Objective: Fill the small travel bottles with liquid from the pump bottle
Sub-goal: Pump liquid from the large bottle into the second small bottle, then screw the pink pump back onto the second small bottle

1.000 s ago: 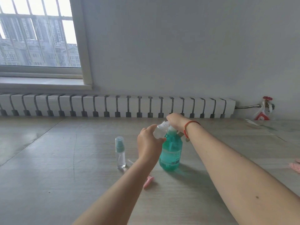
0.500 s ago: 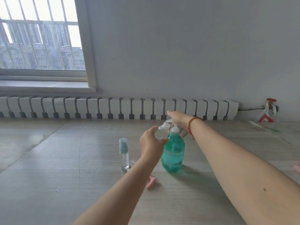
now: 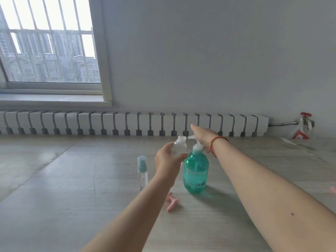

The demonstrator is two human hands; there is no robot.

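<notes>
A teal pump bottle point(image 3: 196, 171) stands upright on the wooden floor, its white pump head raised. My right hand point(image 3: 201, 135) lies flat over the pump head with fingers stretched out. My left hand point(image 3: 168, 161) grips a clear uncapped travel bottle point(image 3: 179, 145), holding its open mouth just left of the pump spout. A second clear travel bottle point(image 3: 142, 172) with a teal spray cap stands upright to the left of my left hand.
A pink plastic piece point(image 3: 171, 203) lies on the floor in front of the pump bottle, partly behind my left forearm. A white radiator point(image 3: 127, 122) runs along the far wall. A red valve point(image 3: 305, 122) is at the far right.
My right hand has opened and lifted, so the pump head has come up. The travel bottle in my left hand stays by the spout. The camera has tilted slightly.
</notes>
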